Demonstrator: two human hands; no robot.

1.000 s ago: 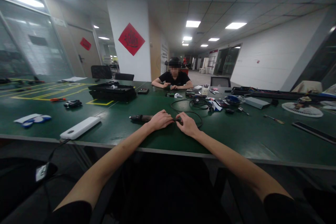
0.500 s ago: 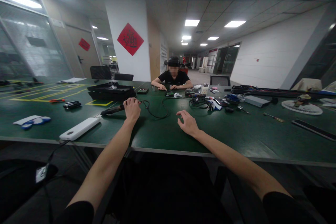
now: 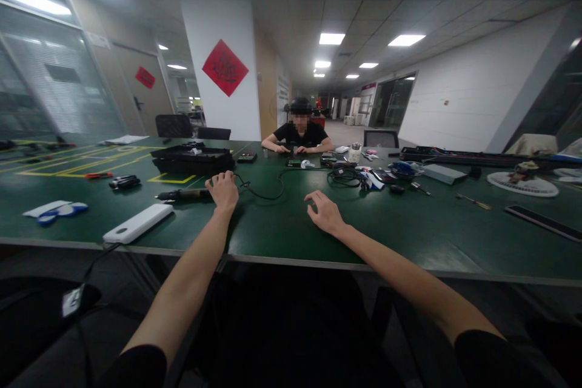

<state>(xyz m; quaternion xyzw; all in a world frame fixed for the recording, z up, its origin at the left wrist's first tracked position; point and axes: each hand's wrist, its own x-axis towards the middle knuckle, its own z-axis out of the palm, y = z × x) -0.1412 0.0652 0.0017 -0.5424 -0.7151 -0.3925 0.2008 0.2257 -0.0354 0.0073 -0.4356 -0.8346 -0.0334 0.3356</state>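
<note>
My left hand [image 3: 222, 191] is closed around the rear end of a dark, pen-shaped corded tool that looks like an electric screwdriver [image 3: 193, 195]. Its narrow tip points left, just above or on the green tabletop; my fingers hide the back end. From there a black cable [image 3: 268, 197] loops right across the table. My right hand [image 3: 325, 212] rests on the table with fingers apart and slightly curled, holding nothing. A white oblong device [image 3: 139, 222] lies to the left of the tool, near the front edge.
A black tray-like case [image 3: 193, 160] stands behind my left hand. Across the green table [image 3: 273, 236] sits a person [image 3: 300, 133] with both hands on it. Coiled cables [image 3: 345, 176], a grey box [image 3: 443, 174] and a white round grille [image 3: 522, 185] lie to the right.
My left hand has shifted slightly left with the tool, whose tip has moved left so that it lies more level. The right hand has stayed in place.
</note>
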